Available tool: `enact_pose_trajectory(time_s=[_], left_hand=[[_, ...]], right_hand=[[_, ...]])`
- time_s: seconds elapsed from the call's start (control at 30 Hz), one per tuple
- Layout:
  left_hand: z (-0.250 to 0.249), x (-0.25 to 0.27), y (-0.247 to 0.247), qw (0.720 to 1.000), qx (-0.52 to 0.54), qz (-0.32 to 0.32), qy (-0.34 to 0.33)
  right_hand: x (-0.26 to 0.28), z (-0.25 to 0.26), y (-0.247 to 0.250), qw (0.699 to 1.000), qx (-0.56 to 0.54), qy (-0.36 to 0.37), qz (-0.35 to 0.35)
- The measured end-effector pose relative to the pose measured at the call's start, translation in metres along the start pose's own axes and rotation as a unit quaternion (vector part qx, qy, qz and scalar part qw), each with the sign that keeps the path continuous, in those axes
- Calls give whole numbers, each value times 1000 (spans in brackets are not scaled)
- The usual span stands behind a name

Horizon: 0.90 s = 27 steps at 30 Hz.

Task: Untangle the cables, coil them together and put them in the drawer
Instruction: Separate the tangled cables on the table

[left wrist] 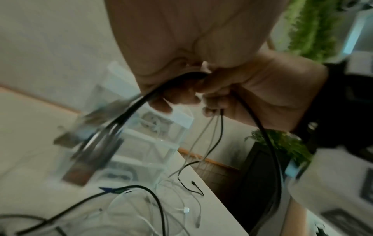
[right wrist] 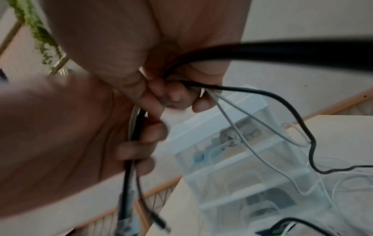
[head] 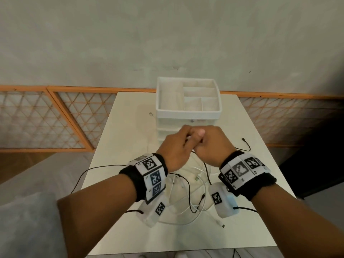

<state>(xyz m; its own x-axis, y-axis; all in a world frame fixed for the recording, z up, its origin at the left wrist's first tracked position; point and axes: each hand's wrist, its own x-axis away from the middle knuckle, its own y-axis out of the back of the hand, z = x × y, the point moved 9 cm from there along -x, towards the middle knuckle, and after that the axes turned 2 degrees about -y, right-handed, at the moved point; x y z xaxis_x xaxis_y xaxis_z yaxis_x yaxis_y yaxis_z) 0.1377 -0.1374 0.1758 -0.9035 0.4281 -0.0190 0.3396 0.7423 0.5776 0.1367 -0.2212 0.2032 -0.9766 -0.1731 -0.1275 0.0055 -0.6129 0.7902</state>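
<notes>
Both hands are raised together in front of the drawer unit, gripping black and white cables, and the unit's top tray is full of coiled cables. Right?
Not quite. The left hand and right hand do meet in front of the drawer unit, gripping the cables, black and white. But the head view shows the top tray holds no cables; its compartments look empty.

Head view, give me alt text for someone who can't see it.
Two hands, left and right, meet above a white table, gripping black and white cables that trail onto it. Behind them stands a white drawer unit.
</notes>
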Motion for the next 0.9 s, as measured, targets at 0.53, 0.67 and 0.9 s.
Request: enact_pose_trajectory(time_s=[0.53,0.67,0.9], left_hand=[[15,-5,136,979,95,-180,-16],[65,0,116,991,-84,-84,68],[148,15,80,974,-135,42,177]], right_hand=[[12,-199,15,933,44,-356,-30],[-21,-199,83,897,-197,-331,-218],[-62,-146,133,931,-184,-150,-276]])
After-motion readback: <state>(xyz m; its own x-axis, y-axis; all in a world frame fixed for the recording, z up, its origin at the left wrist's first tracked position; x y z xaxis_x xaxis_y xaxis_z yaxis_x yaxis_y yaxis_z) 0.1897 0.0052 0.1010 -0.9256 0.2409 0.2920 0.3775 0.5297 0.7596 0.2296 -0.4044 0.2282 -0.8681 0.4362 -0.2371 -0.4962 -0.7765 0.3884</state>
